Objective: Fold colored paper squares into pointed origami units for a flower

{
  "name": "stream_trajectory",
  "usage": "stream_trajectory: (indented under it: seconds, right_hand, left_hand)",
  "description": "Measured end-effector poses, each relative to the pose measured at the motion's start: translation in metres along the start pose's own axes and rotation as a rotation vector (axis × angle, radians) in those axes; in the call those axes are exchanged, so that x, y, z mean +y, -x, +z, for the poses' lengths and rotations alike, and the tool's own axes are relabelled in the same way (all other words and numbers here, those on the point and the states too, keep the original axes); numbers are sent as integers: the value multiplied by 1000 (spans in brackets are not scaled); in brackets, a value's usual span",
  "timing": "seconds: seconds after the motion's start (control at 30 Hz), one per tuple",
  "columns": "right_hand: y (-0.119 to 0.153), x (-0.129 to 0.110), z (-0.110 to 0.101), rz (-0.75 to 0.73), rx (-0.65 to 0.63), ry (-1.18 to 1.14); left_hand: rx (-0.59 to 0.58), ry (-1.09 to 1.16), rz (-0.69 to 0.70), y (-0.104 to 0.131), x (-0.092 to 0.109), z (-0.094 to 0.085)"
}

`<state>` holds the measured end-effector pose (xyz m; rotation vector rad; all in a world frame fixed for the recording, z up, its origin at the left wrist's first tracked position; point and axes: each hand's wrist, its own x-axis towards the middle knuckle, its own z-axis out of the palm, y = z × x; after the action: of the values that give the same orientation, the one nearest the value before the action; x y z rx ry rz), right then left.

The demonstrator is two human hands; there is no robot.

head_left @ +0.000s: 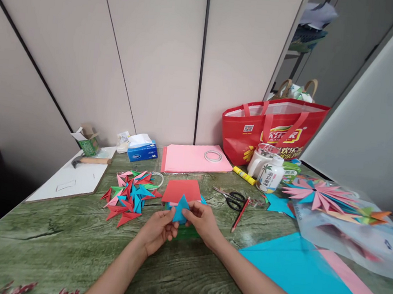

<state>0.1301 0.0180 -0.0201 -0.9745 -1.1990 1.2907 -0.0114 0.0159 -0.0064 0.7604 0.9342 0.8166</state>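
A small blue folded paper (pixel 182 209) with a pointed top is held up between both hands over the green table. My left hand (pixel 160 227) pinches its left edge, the other fingers curled below. My right hand (pixel 203 220) grips its right side between thumb and fingers. Just behind the hands lies a red paper square (pixel 182 190) on other coloured paper, partly hidden by the hands. To the left is a pile of folded red, blue, pink and green paper pieces (pixel 131 196).
Scissors (pixel 232 199), a red pencil (pixel 241 214) and a yellow glue stick (pixel 244 175) lie right of centre. Pink sheets (pixel 188 159), a tissue box (pixel 142 151) and a red bag (pixel 240 135) stand behind. A hammer (pixel 93 160) lies left; large blue paper (pixel 298 274) lies right.
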Motion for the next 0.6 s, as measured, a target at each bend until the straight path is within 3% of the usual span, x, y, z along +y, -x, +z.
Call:
stream_trajectory:
  seconds: [0.13, 0.37, 0.6]
  right_hand:
    - [1, 1, 1, 12, 13, -13]
    - [1, 2, 2, 29, 31, -36]
    - [1, 1, 2, 64, 37, -96]
  left_hand:
    - [-10, -17, 1, 1, 2, 0]
    - [35, -132, 118, 2, -2, 5]
    - [46, -83, 98, 0, -6, 4]
